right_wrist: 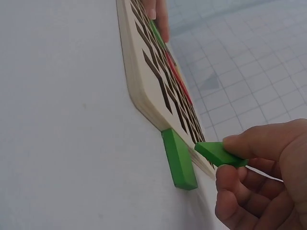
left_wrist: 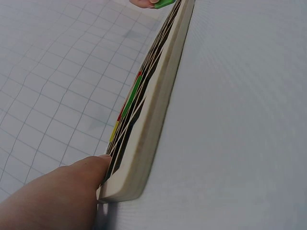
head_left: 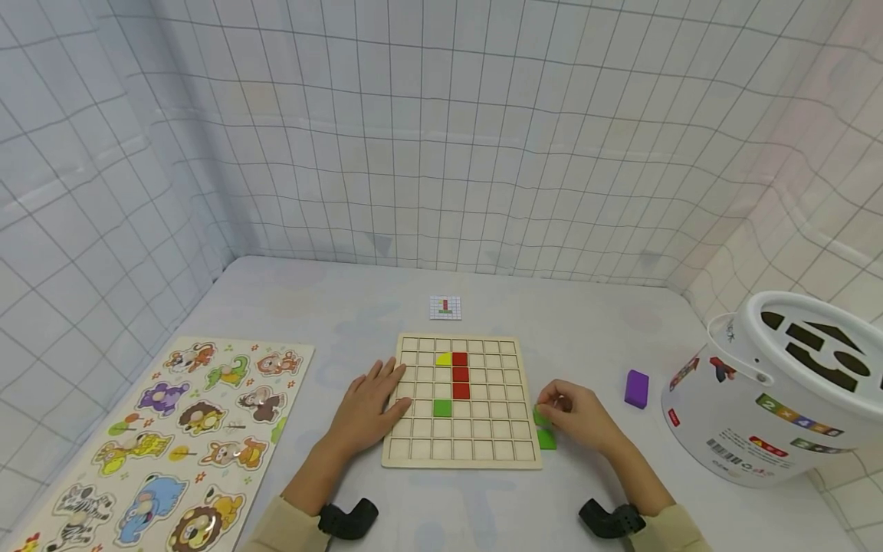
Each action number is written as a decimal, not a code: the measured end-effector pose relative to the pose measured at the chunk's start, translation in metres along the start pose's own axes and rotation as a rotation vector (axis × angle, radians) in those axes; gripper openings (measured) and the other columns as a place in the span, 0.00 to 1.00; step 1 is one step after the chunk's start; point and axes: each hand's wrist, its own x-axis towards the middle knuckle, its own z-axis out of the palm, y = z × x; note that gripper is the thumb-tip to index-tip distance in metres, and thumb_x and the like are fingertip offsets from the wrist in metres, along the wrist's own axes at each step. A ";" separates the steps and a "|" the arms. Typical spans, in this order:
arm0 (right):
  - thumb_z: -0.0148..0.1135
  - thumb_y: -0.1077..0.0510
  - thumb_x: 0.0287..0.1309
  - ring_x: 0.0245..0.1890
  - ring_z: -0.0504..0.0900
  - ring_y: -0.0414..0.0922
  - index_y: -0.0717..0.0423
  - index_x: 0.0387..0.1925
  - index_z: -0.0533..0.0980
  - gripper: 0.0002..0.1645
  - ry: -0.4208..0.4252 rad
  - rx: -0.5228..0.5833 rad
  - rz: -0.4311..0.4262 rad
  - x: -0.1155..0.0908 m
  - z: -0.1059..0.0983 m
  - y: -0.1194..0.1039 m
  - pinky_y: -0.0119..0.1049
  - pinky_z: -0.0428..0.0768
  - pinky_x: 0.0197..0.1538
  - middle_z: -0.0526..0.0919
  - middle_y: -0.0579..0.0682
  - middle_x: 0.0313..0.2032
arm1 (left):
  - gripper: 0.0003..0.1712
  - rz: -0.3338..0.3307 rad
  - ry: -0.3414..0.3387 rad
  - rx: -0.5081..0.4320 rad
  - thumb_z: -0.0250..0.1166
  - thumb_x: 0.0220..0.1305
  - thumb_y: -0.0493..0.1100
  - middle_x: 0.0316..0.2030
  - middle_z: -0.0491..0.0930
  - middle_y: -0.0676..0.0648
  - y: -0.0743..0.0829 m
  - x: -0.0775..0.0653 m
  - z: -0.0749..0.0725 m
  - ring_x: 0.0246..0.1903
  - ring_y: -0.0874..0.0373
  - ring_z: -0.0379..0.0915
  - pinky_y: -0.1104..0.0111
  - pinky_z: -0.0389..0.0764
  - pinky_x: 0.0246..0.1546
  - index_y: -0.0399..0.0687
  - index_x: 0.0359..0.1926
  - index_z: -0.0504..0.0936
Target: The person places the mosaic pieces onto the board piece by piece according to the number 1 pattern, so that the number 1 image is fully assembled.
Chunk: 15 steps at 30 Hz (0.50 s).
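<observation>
A wooden grid board (head_left: pixel 483 431) lies in the middle of the table. Set in its cells are a yellow tile with a curved edge (head_left: pixel 444 359), three red square tiles (head_left: pixel 460 375) in a column, and a green square tile (head_left: pixel 442 408). My left hand (head_left: pixel 369 406) rests on the board's left edge, fingers extended. Beside the right edge, my right hand (head_left: pixel 576 412) pinches a green tile (right_wrist: pixel 213 152) between thumb and fingers, tilted above the table in the right wrist view. Another green tile (right_wrist: pixel 179 160) lies on the table against the board's edge.
Behind the board lies a small pattern card (head_left: pixel 444 308). A purple block (head_left: pixel 637 389) and a white bucket with a shape-cut lid (head_left: pixel 745 429) stand to the right. At the left is an animal puzzle board (head_left: pixel 228 418). Gridded cloth walls (head_left: pixel 441 153) enclose the table.
</observation>
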 end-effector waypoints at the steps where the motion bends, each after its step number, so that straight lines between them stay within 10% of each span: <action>1: 0.65 0.61 0.61 0.21 0.71 0.38 0.59 0.34 0.77 0.04 -0.004 0.005 -0.005 0.000 0.000 -0.001 0.30 0.74 0.24 0.74 0.47 0.24 | 0.37 0.000 0.001 0.000 0.58 0.69 0.52 0.71 0.58 0.37 0.000 0.000 0.000 0.72 0.40 0.48 0.43 0.51 0.67 0.38 0.71 0.63; 15: 0.62 0.66 0.63 0.22 0.73 0.39 0.63 0.36 0.77 0.02 -0.060 0.031 0.001 0.005 0.008 -0.030 0.29 0.77 0.26 0.77 0.51 0.28 | 0.36 0.003 0.003 -0.004 0.57 0.70 0.52 0.71 0.59 0.36 0.001 -0.001 -0.001 0.72 0.39 0.48 0.43 0.51 0.67 0.38 0.71 0.64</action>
